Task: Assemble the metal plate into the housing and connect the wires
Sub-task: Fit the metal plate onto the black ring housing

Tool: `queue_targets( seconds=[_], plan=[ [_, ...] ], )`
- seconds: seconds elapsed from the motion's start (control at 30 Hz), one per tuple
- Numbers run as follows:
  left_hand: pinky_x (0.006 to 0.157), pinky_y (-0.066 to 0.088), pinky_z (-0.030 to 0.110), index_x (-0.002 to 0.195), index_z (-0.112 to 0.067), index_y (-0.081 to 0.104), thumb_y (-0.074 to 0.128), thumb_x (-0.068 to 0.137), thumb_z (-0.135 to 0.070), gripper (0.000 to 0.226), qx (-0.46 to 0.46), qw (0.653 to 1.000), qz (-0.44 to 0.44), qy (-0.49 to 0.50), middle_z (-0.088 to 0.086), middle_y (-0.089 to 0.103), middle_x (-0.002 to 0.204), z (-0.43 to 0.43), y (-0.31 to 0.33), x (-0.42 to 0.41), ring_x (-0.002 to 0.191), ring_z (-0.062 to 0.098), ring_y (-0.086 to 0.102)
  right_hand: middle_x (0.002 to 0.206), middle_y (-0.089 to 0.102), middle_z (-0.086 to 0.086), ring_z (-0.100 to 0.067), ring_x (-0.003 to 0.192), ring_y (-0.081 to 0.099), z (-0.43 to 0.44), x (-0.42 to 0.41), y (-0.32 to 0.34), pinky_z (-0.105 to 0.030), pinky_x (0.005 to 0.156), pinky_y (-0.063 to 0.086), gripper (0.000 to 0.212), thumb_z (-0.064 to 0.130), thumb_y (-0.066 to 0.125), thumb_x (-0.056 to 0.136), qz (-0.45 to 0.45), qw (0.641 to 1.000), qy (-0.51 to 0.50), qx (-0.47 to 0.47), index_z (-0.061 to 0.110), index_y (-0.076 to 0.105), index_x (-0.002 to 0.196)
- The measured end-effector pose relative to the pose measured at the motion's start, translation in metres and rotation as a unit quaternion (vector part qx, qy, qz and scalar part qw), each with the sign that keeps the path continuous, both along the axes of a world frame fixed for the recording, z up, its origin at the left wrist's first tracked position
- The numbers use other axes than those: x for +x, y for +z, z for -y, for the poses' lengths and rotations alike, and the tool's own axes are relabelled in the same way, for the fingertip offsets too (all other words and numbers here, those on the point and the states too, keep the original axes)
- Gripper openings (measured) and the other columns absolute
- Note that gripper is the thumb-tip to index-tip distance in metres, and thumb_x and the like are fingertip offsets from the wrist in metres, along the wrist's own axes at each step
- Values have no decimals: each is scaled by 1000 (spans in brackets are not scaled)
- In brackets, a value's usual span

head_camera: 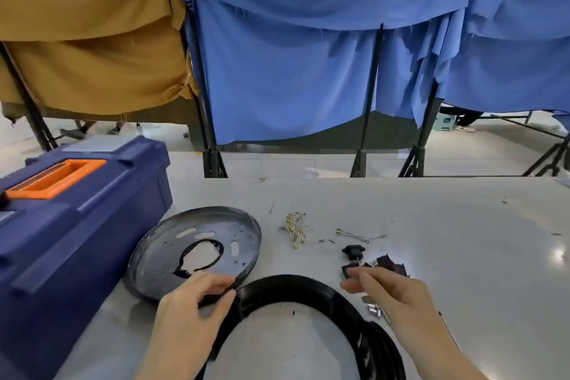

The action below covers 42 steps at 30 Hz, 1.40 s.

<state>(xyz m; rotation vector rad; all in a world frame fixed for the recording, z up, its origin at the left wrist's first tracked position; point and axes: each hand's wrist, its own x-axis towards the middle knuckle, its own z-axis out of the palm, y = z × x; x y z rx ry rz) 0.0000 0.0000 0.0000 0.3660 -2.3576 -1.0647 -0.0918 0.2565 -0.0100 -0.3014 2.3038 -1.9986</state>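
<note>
Left grip (pixel 191 308) pinched stiff, likely light metal plate (pixel 166 253) by near rim; right grip (pixel 391 290) curled, hold unclear.

Housing (pixel 293 287) bottom off-frame; blurred parts (pixel 388 265), perhaps connectors.

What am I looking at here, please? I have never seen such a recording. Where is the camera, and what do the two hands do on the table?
There is no machine here: a person works with bare hands. The one picture comes from a camera worn on the head, looking forward and down. On the grey table lie a round metal plate with holes, a black ring housing, a bunch of thin wires, some small black parts and a blue toolbox. The left hand grips the housing's rim, beside the plate's edge. The right hand reaches toward the small parts; whether it pinches one, I cannot tell.
</note>
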Motion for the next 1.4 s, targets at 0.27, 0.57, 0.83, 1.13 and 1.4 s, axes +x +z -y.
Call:
queue_targets(
  seconds=[0.27, 0.57, 0.83, 1.13, 1.4],
  plan=[
    [70, 44, 6, 106, -24, 74, 78, 79, -14, 30, -28, 999, 39, 11, -18, 67, 84, 1, -19, 25, 75, -2, 62, 97, 75, 16, 3, 98, 66, 0, 32, -18, -10, 81, 46, 27, 5, 63, 93, -40, 999, 22, 19, 29, 71, 102],
    [61, 41, -1, 112, -23, 72, 64, 88, -1, 35, 32, 999, 7, 43, -20, 65, 74, -2, -33, 29, 62, -1, 58, 110, 69, 27, 10, 112, 58, 1, 49, -27, -17, 98, 41, 55, -10, 58, 87, -61, 998, 1, 32, 37, 69, 114],
    [66, 50, 11, 96, -25, 77, 70, 86, -14, 16, 118, 990, -46, 64, -23, 71, 71, 2, -39, 27, 74, -8, 66, 92, 75, 13, -5, 89, 69, -3, 51, -36, -10, 71, 50, 35, -4, 63, 88, -26, 999, -18, -25, 26, 75, 100],
    [100, 41, 49, 119, -20, 67, 65, 85, 5, 42, -91, 994, 20, 56, -5, 61, 118, 42, -31, 16, 116, 20, 50, 93, 76, 10, -6, 89, 70, -3, 51, -38, -14, 70, 51, 32, 2, 64, 89, -17, 999, -15, -43, 29, 76, 101],
    [109, 35, 38, 103, -18, 76, 79, 74, -1, 33, -98, 992, 67, 39, -2, 71, 113, 57, -39, 8, 117, 23, 58, 94, 76, 8, -10, 91, 71, -5, 51, -39, -21, 75, 51, 32, 4, 64, 90, -8, 999, -12, -44, 31, 75, 103]
  ],
)
